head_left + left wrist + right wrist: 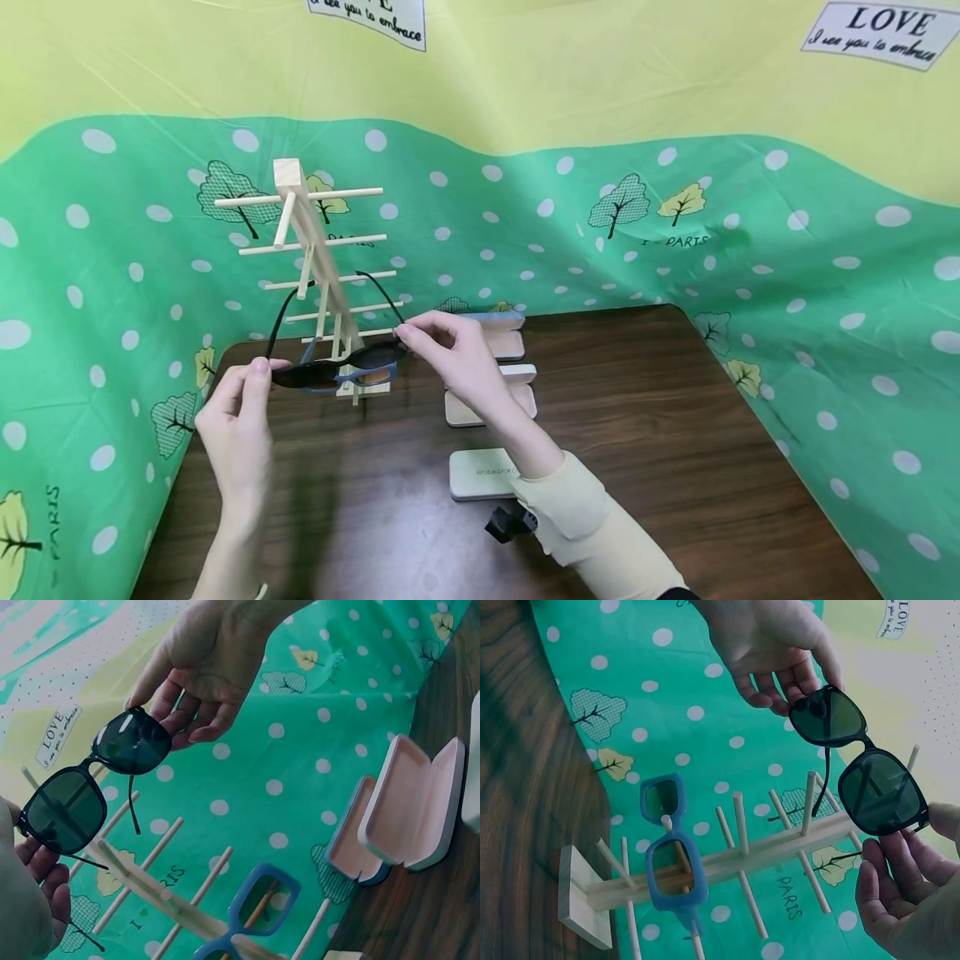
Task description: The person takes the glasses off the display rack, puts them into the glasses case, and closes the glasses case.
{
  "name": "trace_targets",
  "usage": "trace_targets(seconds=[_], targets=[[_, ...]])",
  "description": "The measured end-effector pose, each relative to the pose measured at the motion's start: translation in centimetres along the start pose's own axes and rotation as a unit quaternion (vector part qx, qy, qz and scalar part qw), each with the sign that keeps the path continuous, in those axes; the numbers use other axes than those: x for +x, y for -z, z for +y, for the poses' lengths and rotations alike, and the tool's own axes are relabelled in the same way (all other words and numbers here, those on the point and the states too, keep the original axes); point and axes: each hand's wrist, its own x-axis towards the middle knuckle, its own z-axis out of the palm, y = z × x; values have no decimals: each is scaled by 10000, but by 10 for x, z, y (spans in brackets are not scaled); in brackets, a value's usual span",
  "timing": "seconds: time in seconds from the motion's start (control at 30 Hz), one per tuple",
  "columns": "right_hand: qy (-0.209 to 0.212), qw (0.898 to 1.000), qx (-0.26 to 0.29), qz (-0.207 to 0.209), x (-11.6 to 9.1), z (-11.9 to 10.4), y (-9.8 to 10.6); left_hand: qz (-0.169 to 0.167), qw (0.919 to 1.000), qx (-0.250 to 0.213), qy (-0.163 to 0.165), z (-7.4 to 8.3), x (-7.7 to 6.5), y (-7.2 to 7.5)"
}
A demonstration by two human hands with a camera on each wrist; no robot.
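Note:
Black sunglasses (307, 374) with dark lenses are held up in front of a wooden display rack (322, 258), their temples unfolded toward it. My left hand (240, 425) pinches one end of the frame by the hinge. At the other end, my right hand (457, 354) pinches the opposite hinge between thumb and fingers. Lower on the rack hang blue-framed sunglasses (676, 866), partly behind the black pair in the head view. Both wrist views show the black lenses facing the wearer's side, with the rack's pegs (202, 881) beyond.
Right of the rack stand two open glasses cases (491, 408) with pale pink linings, one behind the other. Nearer lies a closed pale green case (480, 475), partly under the right forearm. The dark wooden table (637, 417) meets a green polka-dot cloth (525, 225) behind.

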Motion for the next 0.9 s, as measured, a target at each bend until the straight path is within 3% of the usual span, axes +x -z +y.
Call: trace_targets(seconds=[0.57, 0.9], targets=[[-216, 9994, -117, 247, -23, 11, 33, -474, 9973, -559, -53, -5, -29, -25], [-339, 9975, -363, 493, -38, 23, 53, -851, 9963, -60, -57, -9, -39, -42]])
